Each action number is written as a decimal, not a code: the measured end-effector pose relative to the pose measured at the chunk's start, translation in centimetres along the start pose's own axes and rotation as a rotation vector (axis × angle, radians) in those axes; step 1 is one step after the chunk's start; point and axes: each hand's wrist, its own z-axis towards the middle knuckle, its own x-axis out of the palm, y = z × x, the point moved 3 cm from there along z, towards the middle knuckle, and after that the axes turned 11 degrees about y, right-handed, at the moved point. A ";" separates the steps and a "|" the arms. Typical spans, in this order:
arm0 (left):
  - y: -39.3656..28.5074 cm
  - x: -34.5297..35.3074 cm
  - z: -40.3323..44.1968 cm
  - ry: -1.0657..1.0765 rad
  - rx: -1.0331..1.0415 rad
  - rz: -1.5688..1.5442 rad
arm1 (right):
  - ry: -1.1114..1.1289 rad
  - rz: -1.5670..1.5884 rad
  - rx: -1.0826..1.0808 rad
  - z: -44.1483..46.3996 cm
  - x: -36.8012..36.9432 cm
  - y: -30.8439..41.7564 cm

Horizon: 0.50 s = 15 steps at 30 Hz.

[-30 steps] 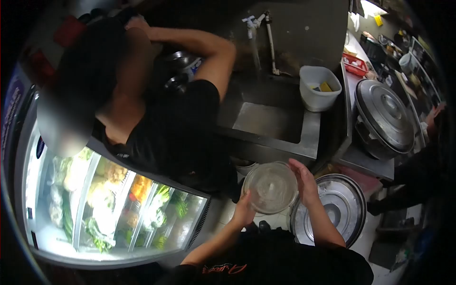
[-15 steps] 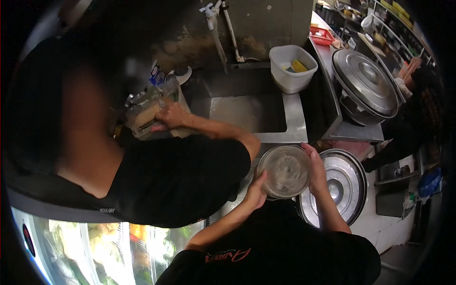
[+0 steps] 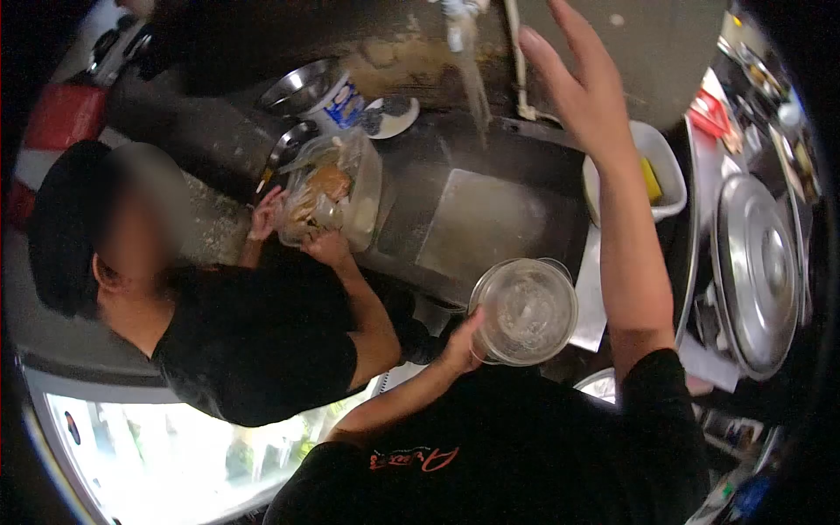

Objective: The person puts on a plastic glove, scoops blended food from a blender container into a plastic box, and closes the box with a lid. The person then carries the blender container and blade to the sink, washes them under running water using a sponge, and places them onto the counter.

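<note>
A round clear lidded container [image 3: 528, 312] is gripped at its left edge by my left hand [image 3: 464, 343], thumb on top, in front of the sink. Raised above the sink's right side, my right hand [image 3: 584, 92] has its fingers apart and holds nothing; it points toward the tap [image 3: 462, 13] on the wall. Below the container and beyond it lies the metal sink basin [image 3: 490, 219]. My right forearm partly covers a white tub [image 3: 661, 149] with a yellow sponge [image 3: 650, 180] inside.
At the left a co-worker [image 3: 262, 324] in black handles a clear bin [image 3: 363, 192] with bagged food. Behind it stand a metal bowl [image 3: 302, 87] and a white plate [image 3: 391, 118]. A large lidded pot [image 3: 761, 271] is at the right, a lit glass-front fridge [image 3: 166, 446] at lower left.
My right hand has let go of the container and moved up and forward over the sink. My left hand keeps its hold. The view has shifted, and both the co-worker's hands now show at the bin.
</note>
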 end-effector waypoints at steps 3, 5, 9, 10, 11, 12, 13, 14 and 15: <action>-1.2 -0.7 2.2 -0.131 -0.011 -0.196 | -0.027 -0.333 -0.121 8.4 6.2 -2.2; 3.1 -8.9 5.7 -0.089 0.161 0.273 | -0.063 -0.646 -0.170 10.9 12.2 -5.1; 2.0 -13.8 11.1 -0.127 0.303 -0.314 | 0.419 -0.613 -0.032 14.2 15.9 -8.1; 1.7 -14.5 11.5 -0.173 0.332 -0.240 | 0.328 -0.554 -0.069 13.8 15.3 -7.8; 1.9 -16.1 11.4 -0.219 0.350 -0.165 | 0.239 -0.497 -0.096 13.3 14.7 -7.9; 2.0 -17.9 11.4 -0.256 0.370 -0.083 | 0.096 -0.434 -0.318 13.3 15.0 -9.6; 2.0 -19.9 11.9 -0.284 0.392 0.001 | 0.257 -0.052 -0.129 13.5 14.0 -10.7; 1.7 -21.1 12.6 -0.310 0.416 0.081 | 0.413 0.329 0.066 14.0 12.9 -11.1; 1.1 -21.7 13.3 -0.339 0.438 0.161 | 0.481 0.551 0.031 14.2 12.6 -11.3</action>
